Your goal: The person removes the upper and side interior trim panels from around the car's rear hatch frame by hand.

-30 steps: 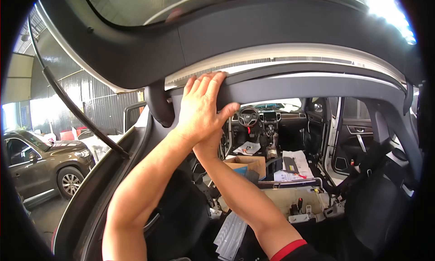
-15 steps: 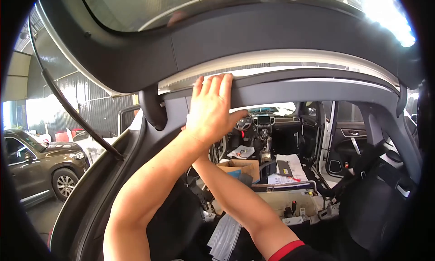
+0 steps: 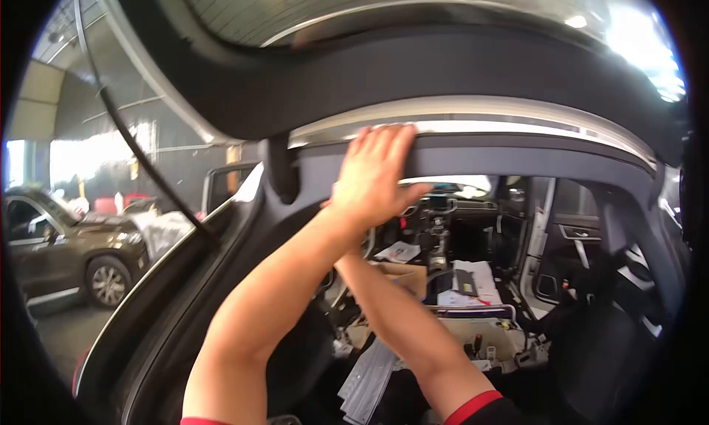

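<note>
My left hand (image 3: 374, 180) lies over the grey trim (image 3: 473, 159) along the top of the car's rear opening. Its fingers reach up over the black rubber seal (image 3: 517, 141), slightly apart, and the thumb sticks out to the right; it holds nothing. Behind and below it is my right hand, mostly hidden, with only the wrist (image 3: 348, 256) and a bit of the hand's edge showing, close to the trim's left part. What its fingers do cannot be seen. The raised tailgate (image 3: 443, 67) spans the view above both hands.
A tailgate strut (image 3: 136, 141) slants down at the left. Inside the car are a cardboard box (image 3: 405, 277), papers (image 3: 484, 273), silvery sheets (image 3: 365, 381) and a black tool handle (image 3: 478, 341). A brown car (image 3: 66, 255) stands at the left.
My left hand has moved right along the top trim, its fingers still over the seal. My right hand stays behind it. The view has shifted, and the tailgate sits lower in it.
</note>
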The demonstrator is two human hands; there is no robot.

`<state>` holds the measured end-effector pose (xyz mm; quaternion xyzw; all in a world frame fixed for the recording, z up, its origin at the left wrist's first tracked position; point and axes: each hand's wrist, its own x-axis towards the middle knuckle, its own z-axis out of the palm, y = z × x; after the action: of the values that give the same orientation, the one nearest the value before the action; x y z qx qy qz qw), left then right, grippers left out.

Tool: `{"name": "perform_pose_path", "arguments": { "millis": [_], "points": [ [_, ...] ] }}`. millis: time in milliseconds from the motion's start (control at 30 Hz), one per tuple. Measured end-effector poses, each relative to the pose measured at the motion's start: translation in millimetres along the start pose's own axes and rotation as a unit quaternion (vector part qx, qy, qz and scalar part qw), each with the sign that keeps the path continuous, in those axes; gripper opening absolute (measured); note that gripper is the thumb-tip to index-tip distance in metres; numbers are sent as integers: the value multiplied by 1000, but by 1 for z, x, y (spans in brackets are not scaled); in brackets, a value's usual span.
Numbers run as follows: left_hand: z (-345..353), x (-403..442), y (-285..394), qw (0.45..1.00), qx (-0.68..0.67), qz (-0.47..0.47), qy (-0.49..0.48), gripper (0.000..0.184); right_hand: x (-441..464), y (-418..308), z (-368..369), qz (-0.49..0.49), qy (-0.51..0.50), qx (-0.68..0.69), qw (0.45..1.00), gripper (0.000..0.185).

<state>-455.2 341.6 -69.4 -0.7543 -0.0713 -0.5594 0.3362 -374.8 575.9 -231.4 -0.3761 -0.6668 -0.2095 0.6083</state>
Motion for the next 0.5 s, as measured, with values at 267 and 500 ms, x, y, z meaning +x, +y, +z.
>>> {"name": "perform_pose_path", "arguments": {
  "millis": [267,500],
  "points": [
    [-14,8,3,994,42,-53,-89,97,27,-127,-57,115,206,267,934,36],
    [26,60,98,1000,-12,1,10,97,26,-162,-101,189,156,183,952,38]
  ]
}}
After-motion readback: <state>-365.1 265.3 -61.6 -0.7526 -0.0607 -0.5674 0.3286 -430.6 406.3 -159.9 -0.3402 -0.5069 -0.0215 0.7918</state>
